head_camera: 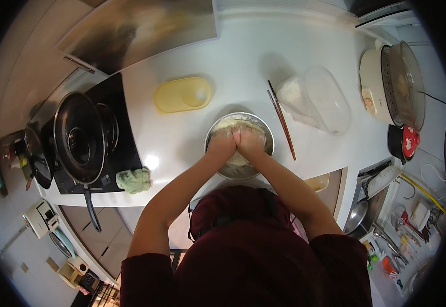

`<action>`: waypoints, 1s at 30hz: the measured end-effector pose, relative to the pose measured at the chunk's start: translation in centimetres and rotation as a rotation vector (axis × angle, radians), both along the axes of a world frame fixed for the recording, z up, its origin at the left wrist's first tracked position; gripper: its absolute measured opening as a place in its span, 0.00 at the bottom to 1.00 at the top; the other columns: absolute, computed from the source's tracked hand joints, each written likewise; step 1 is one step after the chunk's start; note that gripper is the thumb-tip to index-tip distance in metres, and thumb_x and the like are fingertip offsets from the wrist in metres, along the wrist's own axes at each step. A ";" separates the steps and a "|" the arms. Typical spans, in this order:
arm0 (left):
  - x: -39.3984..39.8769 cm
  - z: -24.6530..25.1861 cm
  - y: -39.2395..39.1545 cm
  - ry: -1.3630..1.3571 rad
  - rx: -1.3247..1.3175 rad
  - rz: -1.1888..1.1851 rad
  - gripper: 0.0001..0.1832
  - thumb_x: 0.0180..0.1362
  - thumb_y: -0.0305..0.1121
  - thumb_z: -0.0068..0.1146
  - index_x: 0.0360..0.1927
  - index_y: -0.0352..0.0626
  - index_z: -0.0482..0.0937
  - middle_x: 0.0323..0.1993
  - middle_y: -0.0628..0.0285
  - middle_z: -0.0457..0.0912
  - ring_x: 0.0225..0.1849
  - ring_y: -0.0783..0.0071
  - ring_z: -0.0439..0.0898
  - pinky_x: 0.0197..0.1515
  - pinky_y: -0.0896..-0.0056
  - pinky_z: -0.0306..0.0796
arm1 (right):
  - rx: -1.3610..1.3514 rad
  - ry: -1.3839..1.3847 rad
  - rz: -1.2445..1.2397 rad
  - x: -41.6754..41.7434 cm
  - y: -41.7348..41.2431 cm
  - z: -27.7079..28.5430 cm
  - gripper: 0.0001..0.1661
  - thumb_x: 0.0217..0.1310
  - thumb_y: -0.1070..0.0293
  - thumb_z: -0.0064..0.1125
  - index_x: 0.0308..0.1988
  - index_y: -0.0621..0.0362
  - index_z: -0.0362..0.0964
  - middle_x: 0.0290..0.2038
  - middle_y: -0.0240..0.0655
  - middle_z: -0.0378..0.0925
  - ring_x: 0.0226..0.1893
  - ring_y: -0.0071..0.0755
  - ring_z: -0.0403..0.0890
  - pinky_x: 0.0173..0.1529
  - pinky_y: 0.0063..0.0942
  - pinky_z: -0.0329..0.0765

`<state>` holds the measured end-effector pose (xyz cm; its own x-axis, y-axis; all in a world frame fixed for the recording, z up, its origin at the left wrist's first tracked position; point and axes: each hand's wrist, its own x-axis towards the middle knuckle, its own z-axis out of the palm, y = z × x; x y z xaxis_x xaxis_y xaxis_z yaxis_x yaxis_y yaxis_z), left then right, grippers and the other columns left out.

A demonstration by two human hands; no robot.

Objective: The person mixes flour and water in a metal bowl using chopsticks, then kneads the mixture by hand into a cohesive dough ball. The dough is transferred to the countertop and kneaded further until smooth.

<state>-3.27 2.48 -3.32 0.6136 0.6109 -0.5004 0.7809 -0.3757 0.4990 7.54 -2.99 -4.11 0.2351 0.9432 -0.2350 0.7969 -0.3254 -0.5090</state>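
Note:
Before me on the white counter stands a round metal bowl with pale dough in it. My left hand presses into the dough from the left side. Against it, thumb side to thumb side, my right hand bears down on the same dough. The fingers of both hands curl over the far part of the dough, and their tips are hidden. Whitish flour or dough clings to my knuckles and to the bowl's inner wall.
Right of the bowl lie brown chopsticks, beside a clear plastic container and a bag of white powder. A yellow tray sits far left. A frying pan rests on the black cooktop, near a green cloth.

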 end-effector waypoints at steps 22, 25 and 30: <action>-1.8 2.4 -0.8 -0.513 -0.102 0.654 0.21 0.61 0.42 0.43 0.49 0.35 0.69 0.40 0.42 0.77 0.42 0.43 0.76 0.47 0.52 0.68 | -0.198 0.715 -0.453 2.6 0.8 1.5 0.31 0.64 0.50 0.35 0.34 0.68 0.74 0.34 0.57 0.76 0.41 0.59 0.75 0.47 0.44 0.69; -3.7 7.1 -1.3 -0.459 -0.236 0.264 0.15 0.59 0.40 0.47 0.41 0.38 0.72 0.38 0.48 0.78 0.39 0.45 0.76 0.43 0.52 0.70 | -0.204 0.771 -0.150 3.7 -1.2 5.1 0.26 0.62 0.53 0.37 0.36 0.65 0.75 0.34 0.55 0.77 0.40 0.57 0.76 0.45 0.43 0.70; -5.6 9.8 -4.9 -0.364 0.060 -0.110 0.10 0.55 0.35 0.51 0.35 0.39 0.72 0.34 0.50 0.77 0.38 0.50 0.76 0.42 0.55 0.71 | -0.181 0.547 0.176 2.1 -5.8 10.6 0.23 0.60 0.56 0.39 0.33 0.62 0.75 0.31 0.53 0.76 0.34 0.57 0.76 0.43 0.46 0.70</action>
